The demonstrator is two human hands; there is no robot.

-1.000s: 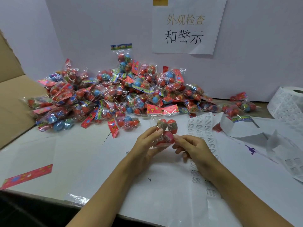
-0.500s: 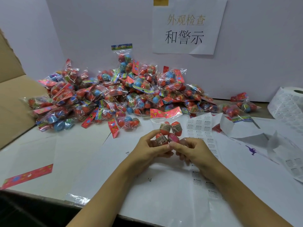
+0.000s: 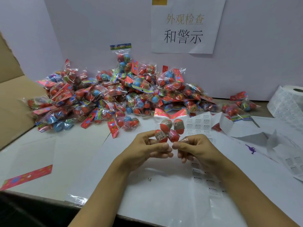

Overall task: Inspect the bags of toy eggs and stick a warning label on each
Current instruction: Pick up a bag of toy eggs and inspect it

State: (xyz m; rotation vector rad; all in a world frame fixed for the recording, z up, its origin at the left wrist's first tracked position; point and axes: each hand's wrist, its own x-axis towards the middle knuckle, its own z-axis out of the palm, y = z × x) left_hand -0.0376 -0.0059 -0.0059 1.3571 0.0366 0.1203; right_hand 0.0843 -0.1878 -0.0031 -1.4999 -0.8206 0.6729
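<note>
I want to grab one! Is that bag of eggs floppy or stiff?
Probably floppy: the bag is thin crinkly clear film, pinched by the left hand and right hand. The round eggs likely shift inside. It looks light, held by fingertips.

White desk [image 3: 41,161], cardboard flap [image 3: 11,95] at 9 o'clock, paper sign with Chinese characters [image 3: 185,28] taped on wall at 12 o'clock

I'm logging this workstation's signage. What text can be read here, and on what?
"外观检查" in gold, "和警示" in black: the paper sign taped to the wall.
Label sheet, label roll: print too small to read.
Egg stickers inside the held bag: too blurred to read.
</note>
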